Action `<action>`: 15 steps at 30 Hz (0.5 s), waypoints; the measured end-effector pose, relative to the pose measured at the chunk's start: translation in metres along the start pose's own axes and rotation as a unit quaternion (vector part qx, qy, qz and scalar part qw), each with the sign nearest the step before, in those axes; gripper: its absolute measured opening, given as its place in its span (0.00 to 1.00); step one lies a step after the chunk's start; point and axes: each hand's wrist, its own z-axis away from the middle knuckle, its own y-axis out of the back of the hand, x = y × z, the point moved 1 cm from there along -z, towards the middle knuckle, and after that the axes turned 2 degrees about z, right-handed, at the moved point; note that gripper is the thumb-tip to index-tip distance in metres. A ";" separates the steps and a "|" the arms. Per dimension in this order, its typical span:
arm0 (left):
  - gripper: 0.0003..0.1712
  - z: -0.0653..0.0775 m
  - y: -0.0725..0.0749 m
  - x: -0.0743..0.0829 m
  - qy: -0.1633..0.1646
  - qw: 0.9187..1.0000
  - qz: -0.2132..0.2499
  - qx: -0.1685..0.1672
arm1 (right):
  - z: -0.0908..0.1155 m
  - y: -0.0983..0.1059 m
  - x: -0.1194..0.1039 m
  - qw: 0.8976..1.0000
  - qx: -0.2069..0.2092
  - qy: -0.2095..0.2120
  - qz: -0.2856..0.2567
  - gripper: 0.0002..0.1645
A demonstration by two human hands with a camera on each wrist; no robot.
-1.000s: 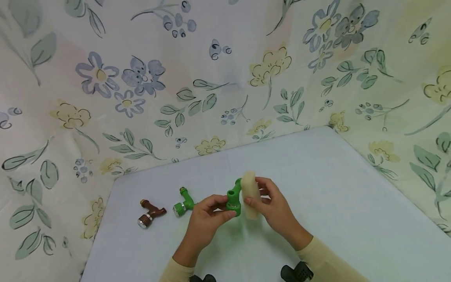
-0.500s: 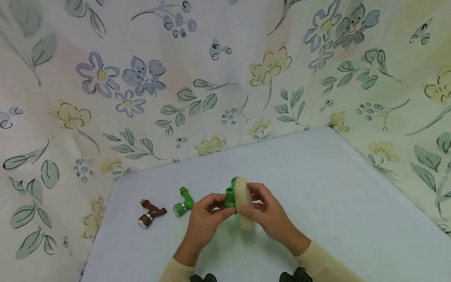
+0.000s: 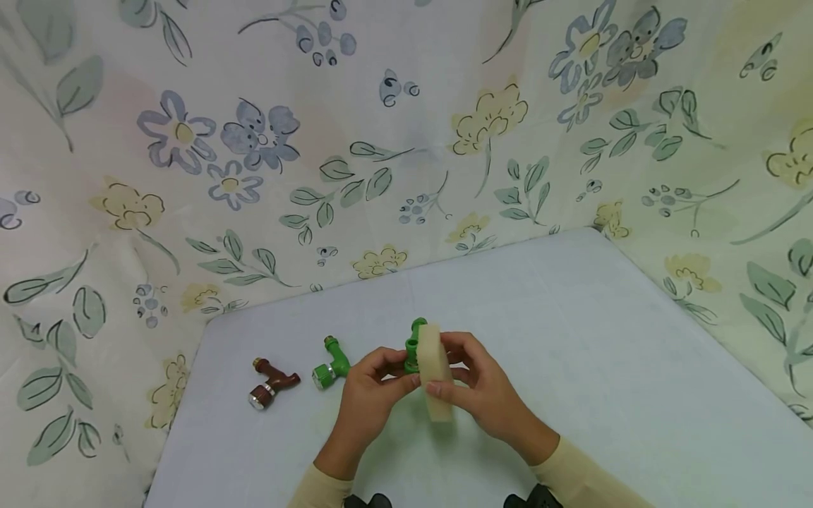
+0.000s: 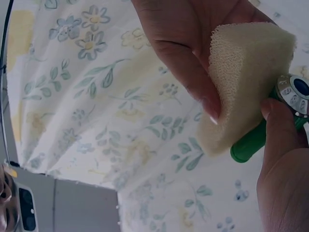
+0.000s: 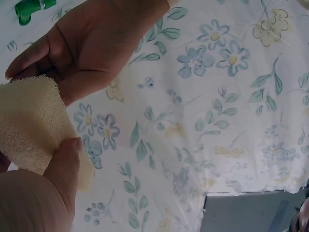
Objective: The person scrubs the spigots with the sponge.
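My left hand (image 3: 375, 395) pinches a green tap (image 3: 411, 347) between thumb and fingers, its silver-ringed handle end showing in the left wrist view. A pale cream sponge (image 3: 434, 367) stands on edge in the grip of my right hand (image 3: 480, 381), thumb on the near face and fingers behind. The sponge lies against the side of the green tap and hides part of it. In the right wrist view the sponge (image 5: 36, 125) covers the held tap. Both hands are above the white table, close together.
To the left on the white table (image 3: 559, 339) lie a second green tap (image 3: 332, 363) and a brown tap (image 3: 273, 383), both with brass-coloured threaded ends. A flower-patterned cloth (image 3: 406, 141) rises behind the table and along its sides.
My right hand has brought the sponge left and toward me along the green tap, now covering more of it. The left hand and tap have shifted slightly left. The other taps stay put.
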 end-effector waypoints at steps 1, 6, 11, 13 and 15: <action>0.15 0.000 0.000 -0.001 -0.002 1.000 0.003 -0.002 | 0.000 0.000 0.000 1.000 0.000 0.000 0.003 0.33; 0.16 -0.001 0.002 -0.013 -0.031 0.999 0.027 -0.026 | -0.002 0.005 0.002 1.000 0.005 -0.001 0.021 0.33; 0.17 -0.002 0.005 -0.027 -0.040 0.997 0.039 -0.050 | -0.004 0.010 0.009 1.000 0.013 -0.003 0.027 0.32; 0.17 -0.002 0.005 -0.028 -0.037 0.997 0.038 -0.056 | -0.003 0.012 0.015 0.999 0.018 -0.008 0.027 0.32; 0.18 -0.001 0.004 -0.028 -0.031 0.997 0.040 -0.061 | -0.003 0.014 0.025 0.999 0.020 -0.011 0.027 0.32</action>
